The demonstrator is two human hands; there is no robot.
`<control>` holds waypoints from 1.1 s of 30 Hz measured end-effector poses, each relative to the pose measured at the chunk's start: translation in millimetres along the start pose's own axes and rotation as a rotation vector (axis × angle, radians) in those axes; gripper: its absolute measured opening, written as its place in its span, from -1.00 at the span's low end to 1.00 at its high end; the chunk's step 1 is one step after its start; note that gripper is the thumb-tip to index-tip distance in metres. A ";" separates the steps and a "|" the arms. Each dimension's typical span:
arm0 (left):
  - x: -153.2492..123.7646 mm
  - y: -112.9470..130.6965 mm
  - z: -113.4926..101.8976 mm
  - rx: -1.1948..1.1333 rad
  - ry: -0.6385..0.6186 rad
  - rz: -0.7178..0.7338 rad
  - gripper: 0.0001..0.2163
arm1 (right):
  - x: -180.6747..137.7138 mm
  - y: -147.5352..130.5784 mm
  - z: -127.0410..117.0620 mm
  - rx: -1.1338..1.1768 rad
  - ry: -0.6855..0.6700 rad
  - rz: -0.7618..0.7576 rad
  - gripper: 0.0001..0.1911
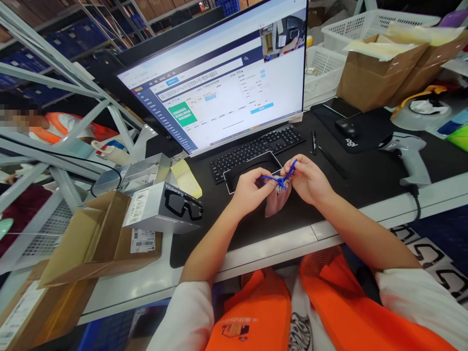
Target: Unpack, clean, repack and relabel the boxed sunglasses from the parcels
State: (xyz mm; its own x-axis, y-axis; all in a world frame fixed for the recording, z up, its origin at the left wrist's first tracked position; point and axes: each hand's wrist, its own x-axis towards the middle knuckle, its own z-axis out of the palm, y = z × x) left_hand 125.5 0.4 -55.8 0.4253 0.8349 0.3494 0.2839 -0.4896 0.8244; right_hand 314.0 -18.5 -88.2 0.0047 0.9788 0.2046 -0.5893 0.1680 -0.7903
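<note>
My left hand and my right hand meet over the black desk mat, just in front of the keyboard. Both pinch a blue drawstring at the mouth of a small pink cloth pouch, which hangs between them. The left fingers hold one end of the string, the right fingers hold the other end, raised slightly. What is inside the pouch is hidden.
A monitor stands behind the keyboard. A white glasses box rests on an open cardboard carton at the left. A mouse, pens, a barcode scanner, brown boxes and white baskets lie to the right. Another person in orange is far left.
</note>
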 end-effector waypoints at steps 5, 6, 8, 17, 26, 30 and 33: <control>-3.0 8.1 -6.1 0.155 -0.077 0.188 -0.92 | -6.1 -0.8 5.3 0.041 -0.018 0.032 -0.73; -4.3 10.9 -6.9 0.195 -0.093 0.191 -0.91 | -7.2 -0.5 6.0 0.032 -0.025 0.031 -0.74; -7.4 17.2 -7.6 0.314 -0.109 0.211 -0.90 | -8.9 0.4 7.1 0.001 -0.045 0.020 -0.74; -14.2 26.3 -6.3 0.771 -0.044 0.320 -0.92 | -12.7 2.0 9.1 -0.089 -0.086 -0.032 -0.77; -8.2 14.0 -13.6 0.318 -0.028 0.184 -0.94 | -7.8 9.8 -5.3 -0.346 -0.254 -0.049 -0.55; -10.9 6.6 -12.5 0.142 0.052 0.110 -0.93 | -10.3 11.6 -7.7 -0.633 -0.376 -0.049 -0.30; -9.8 3.7 -12.8 -0.034 0.211 0.116 -0.89 | -10.9 12.0 -7.8 -0.713 -0.355 -0.062 -0.38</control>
State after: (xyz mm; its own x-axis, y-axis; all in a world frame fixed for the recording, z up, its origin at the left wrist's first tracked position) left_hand 111.4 -6.4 -50.4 0.2630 0.8094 0.5251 0.2129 -0.5795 0.7867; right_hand 313.2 -26.3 -104.5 -0.3079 0.8896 0.3373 0.0628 0.3727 -0.9258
